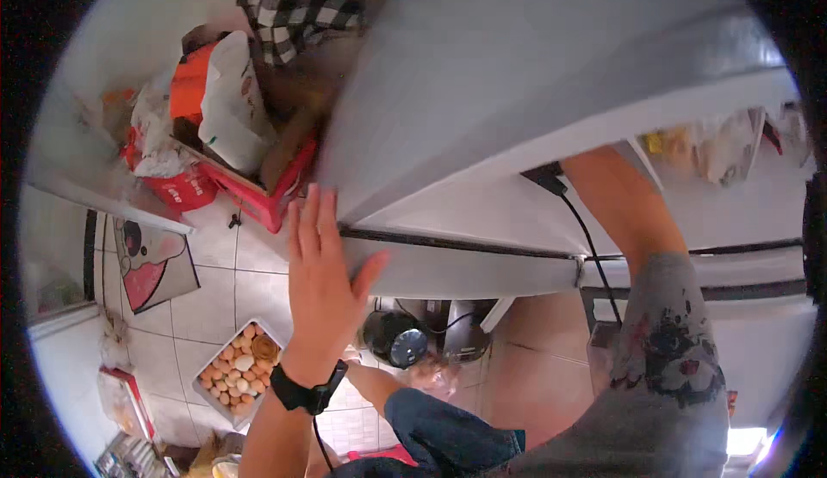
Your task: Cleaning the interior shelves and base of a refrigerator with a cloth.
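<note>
My left hand [326, 271], with a black wristband [310, 387], lies flat against the edge of an open grey refrigerator door [517, 58]. Its thumb is spread from the fingers, and it holds nothing. My right forearm [620, 207], in a grey printed sleeve [665, 323], reaches into the refrigerator behind the door. A black band [546, 177] with a cable is at that wrist. The door's rim hides my right hand and whatever it may touch. Blurred bagged items [711, 145] show inside, to the right of the forearm.
An egg-filled crate [207, 393] stands on the tiled floor beside my left forearm. Black appliances [394, 339] sit below the door. Left of the door, a red box [252, 200] holds a white bag [229, 116]. A cartoon mat [158, 265] lies farther left.
</note>
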A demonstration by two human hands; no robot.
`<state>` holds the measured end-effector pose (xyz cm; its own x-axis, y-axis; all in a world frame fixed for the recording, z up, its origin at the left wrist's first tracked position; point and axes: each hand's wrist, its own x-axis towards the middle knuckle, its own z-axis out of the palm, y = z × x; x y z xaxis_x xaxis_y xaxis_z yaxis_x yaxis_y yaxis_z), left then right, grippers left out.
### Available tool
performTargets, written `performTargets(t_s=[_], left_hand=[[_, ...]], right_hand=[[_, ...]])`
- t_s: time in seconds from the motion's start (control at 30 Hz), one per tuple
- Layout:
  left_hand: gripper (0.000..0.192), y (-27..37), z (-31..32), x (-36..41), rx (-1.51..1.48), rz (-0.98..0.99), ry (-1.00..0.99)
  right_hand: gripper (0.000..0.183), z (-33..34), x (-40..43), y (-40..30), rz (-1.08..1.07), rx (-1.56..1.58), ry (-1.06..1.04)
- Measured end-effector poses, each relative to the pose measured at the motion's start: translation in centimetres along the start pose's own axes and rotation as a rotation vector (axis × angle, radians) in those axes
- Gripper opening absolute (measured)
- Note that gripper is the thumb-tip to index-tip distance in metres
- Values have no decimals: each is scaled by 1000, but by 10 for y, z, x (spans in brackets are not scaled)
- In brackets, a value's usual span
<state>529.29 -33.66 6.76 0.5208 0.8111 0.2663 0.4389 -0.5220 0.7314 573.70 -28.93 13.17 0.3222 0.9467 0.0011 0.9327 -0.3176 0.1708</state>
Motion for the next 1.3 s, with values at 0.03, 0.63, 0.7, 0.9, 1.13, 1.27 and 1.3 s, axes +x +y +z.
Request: performTargets(t_s=[0.03, 0.63, 0.7, 0.9, 1.13, 1.27, 1.3], left_hand=[[81, -1, 0, 0, 0, 10, -4], [84, -2, -3, 1, 25, 12, -37], [85, -1, 0, 5, 33, 17, -42], [89, 0, 2, 1, 104, 40, -18], [83, 1, 2, -3, 114, 39, 10], [85, -2, 3, -5, 140, 41, -27], [84, -2, 5, -5, 118, 26, -23]], right_hand=[[35, -3, 2, -5, -6, 3, 8], [33, 4, 26, -32, -21, 27, -31], [33, -2, 29, -43, -64, 47, -11], [32, -18, -31, -113, -260, 253, 46], [31, -60, -137, -166, -514, 818, -335], [31, -49, -115, -126, -69, 610, 167], [32, -30, -88, -101, -47, 347, 323]])
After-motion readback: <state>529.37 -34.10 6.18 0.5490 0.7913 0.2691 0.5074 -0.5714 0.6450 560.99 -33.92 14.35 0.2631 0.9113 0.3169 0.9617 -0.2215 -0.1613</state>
